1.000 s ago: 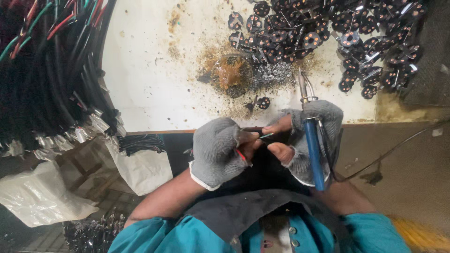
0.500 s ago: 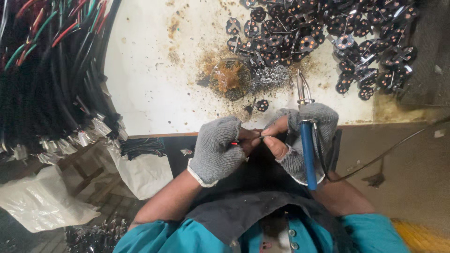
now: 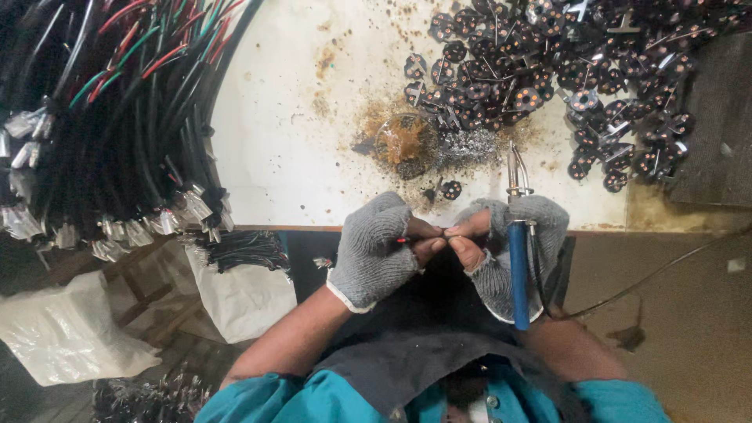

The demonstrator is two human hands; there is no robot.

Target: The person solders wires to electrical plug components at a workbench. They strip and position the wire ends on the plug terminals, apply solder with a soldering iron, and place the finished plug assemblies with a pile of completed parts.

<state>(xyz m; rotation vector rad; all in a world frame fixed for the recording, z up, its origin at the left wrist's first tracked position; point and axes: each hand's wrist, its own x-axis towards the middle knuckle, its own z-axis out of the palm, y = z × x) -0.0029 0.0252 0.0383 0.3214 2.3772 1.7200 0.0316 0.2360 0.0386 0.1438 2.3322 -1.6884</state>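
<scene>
Both hands in grey fingerless gloves, meeting just below the near edge of the white tabletop point(image 3: 313, 117). Left hand point(image 3: 376, 251) pinches a thin red wire point(image 3: 403, 240) between thumb and fingertips. Right hand point(image 3: 501, 243) meets it fingertip to fingertip on the wire's end, while the same hand grips a blue-handled soldering iron point(image 3: 518, 266), metal tip pointing up over the tabletop edge. A thin cord runs off to the right from the iron. On the tabletop: a brown-stained round tin point(image 3: 405, 141), a spread of small round black parts point(image 3: 548, 70) beyond it. Bundles of black cables point(image 3: 110, 125) hang at left.
</scene>
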